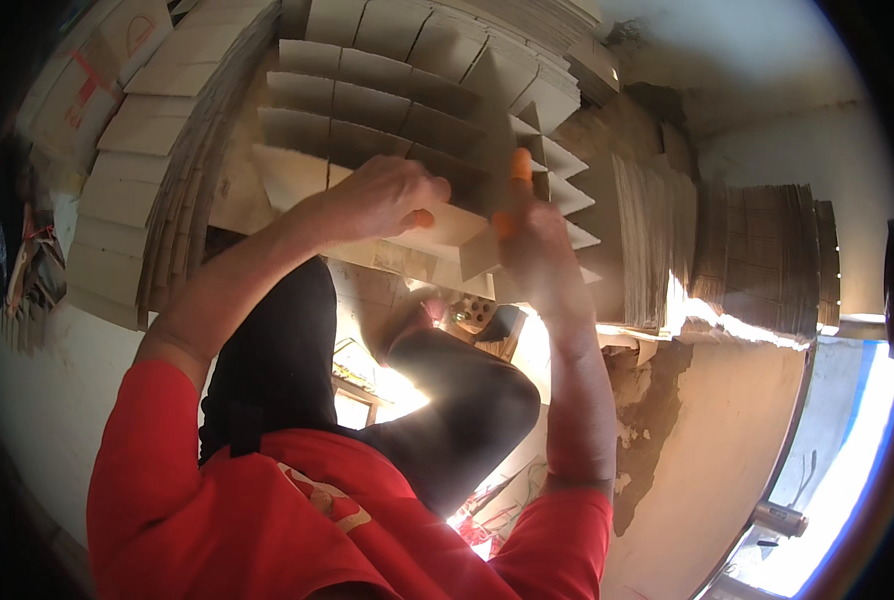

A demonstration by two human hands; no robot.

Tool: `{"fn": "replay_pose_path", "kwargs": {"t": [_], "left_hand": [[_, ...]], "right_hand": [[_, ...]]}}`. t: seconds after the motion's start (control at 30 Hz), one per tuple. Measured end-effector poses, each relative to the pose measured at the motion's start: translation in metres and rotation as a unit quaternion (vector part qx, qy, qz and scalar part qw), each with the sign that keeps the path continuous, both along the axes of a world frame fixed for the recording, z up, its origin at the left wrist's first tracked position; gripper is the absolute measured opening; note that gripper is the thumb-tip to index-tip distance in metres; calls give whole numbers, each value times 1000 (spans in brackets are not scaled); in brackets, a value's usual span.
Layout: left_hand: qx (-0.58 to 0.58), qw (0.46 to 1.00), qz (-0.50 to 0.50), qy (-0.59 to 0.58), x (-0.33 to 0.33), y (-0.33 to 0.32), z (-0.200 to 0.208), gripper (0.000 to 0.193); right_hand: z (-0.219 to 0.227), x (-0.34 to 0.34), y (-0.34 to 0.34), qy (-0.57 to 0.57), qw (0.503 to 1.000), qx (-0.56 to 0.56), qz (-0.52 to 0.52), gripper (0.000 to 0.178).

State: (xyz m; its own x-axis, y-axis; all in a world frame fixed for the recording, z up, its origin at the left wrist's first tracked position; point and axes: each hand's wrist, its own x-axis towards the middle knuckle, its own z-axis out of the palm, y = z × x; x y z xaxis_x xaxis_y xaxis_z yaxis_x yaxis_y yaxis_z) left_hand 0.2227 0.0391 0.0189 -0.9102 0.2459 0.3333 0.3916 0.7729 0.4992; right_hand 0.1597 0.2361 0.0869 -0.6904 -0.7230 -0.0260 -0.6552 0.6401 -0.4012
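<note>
Cardboard divider, one, slotted, grey-brown: upright parallel strips in rows, open cells between, directly in front of the person; what carries it is hidden. Left hand, bare: at the divider's near edge, left of its near right corner, fingers curled and bent inward over the nearest strip, an orange covering on one fingertip; whether the grip is closed on the cardboard cannot be told. Right hand, bare, blurred: at the near right corner, against the lengthwise strip that runs along the right side, one orange-covered finger extended toward the far edge, a second orange covering on the side facing the left hand; whether it pinches the strip cannot be told. The divider thus lies mostly beyond both hands, its near right cells between them. Pointed strip ends, pale, several: projecting past the right edge, just beyond the right hand. Slotted strips, closely packed: past the far edge. Flat cardboard stack, tall: left of the divider, apart from the left hand. Cardboard stack, pale: to the right, near the right forearm; brown stack beside it. Carton, with red marks: far left. Trousers, black: below the divider's near edge.
</note>
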Motion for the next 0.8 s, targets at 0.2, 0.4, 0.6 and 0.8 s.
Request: {"fn": "replay_pose_path", "kwargs": {"t": [0.2, 0.4, 0.6, 0.8], "left_hand": [[52, 998, 33, 11, 4, 18, -10, 4], [34, 998, 53, -17, 5, 14, 1, 20], [7, 993, 83, 78, 33, -7, 14, 34], [-9, 989, 119, 90, 46, -17, 9, 31]], "right_hand": [[-13, 8, 14, 27, 998, 48, 18, 62], [-30, 6, 47, 61, 997, -54, 17, 45], [-40, -31, 161, 354, 884, 23, -305, 42], [-65, -50, 197, 252, 928, 91, -260, 39]]}}
